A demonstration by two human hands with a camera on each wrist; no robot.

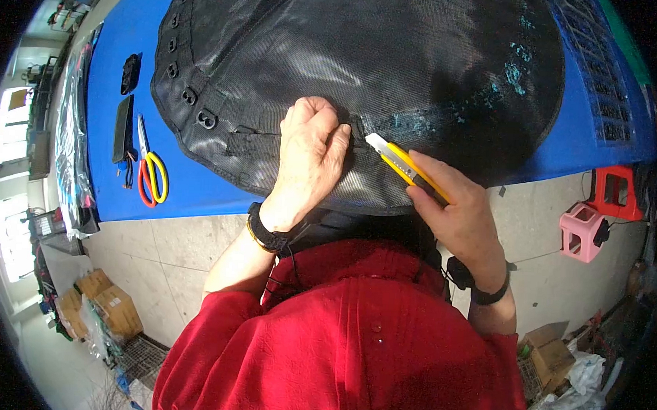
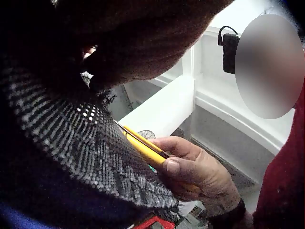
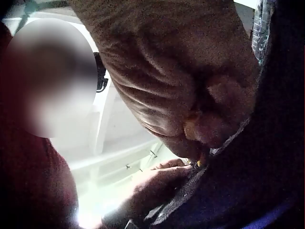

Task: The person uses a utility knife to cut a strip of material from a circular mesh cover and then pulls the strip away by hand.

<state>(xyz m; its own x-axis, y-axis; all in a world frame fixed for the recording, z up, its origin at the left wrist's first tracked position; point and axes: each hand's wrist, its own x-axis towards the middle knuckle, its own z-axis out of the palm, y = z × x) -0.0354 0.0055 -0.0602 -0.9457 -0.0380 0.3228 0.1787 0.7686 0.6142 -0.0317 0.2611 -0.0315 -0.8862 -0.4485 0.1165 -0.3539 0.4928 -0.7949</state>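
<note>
A large round sheet of black mesh fabric (image 1: pixel 298 50) covers much of the blue table in the head view, with worn turquoise marks on its right side. My left hand (image 1: pixel 309 153) grips the mesh near its front edge, fingers curled into a fold beside a strip of webbing. In my right hand (image 1: pixel 456 210) I hold a yellow utility knife (image 1: pixel 407 166), its tip close to the gripped fold. From the left wrist view, the knife (image 2: pixel 143 149) lies along the mesh (image 2: pixel 86 148) between right thumb and fingers. The right wrist view is dark; the right palm (image 3: pixel 167 76) hides the blade there.
Red-and-yellow handled scissors (image 1: pixel 151 175) lie on the blue table (image 1: pixel 112 195) at left, beside a long black piece (image 1: pixel 123 130) and a smaller black object (image 1: pixel 131 73). A pink stool (image 1: pixel 582 229) and a red stool (image 1: pixel 616 190) stand at right. Cardboard boxes (image 1: pixel 115 307) sit at lower left.
</note>
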